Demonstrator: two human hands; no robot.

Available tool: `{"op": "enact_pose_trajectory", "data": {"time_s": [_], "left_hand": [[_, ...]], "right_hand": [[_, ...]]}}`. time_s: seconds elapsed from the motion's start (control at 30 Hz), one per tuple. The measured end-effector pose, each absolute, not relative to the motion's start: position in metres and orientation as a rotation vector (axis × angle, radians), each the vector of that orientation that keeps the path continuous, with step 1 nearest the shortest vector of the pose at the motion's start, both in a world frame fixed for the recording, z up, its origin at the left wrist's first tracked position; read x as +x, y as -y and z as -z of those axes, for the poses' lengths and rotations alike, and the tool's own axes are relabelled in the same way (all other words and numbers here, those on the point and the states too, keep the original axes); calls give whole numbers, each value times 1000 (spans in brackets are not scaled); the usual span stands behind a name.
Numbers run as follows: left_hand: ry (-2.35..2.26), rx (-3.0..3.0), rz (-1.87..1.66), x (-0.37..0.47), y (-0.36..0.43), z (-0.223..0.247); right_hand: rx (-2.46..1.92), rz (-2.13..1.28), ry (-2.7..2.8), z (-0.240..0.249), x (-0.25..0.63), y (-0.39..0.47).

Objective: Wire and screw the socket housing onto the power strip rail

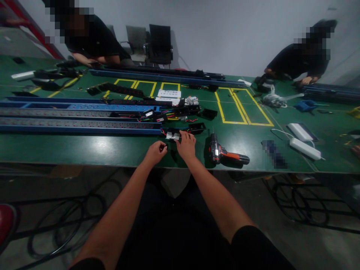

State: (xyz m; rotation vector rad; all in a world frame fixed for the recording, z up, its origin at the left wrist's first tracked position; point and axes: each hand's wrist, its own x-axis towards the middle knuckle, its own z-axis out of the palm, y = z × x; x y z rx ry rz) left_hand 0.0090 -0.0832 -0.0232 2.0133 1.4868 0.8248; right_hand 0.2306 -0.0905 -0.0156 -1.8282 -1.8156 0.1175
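My right hand is closed around the right end of a white block-shaped electrical part. Coloured wires run from this part into the end of the nearest long blue metal channel. Just left of it, my left hand is pinched shut near the table edge, and a small dark bit shows at its fingertips, too small to name. Beyond the right hand lies a black rectangular end housing. A black and orange cordless drill rests on its side to the right.
More channels and wired power strips lie across the green table. White adapters with cables and a blurred dark rectangular item sit at right. Two people in dark shirts work across the table, near chairs.
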Motion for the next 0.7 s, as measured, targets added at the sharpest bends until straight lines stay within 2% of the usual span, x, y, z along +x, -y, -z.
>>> {"op": "enact_pose_trajectory", "data": {"time_s": [0.27,0.7], "left_hand": [[-1398,1806,-749,25,61,24],[-1550,2019,-903,40,60,23]], "right_hand": [[-1794,-118,1781,16,231,91],[-1792,-129,1768,13,230,93]]}}
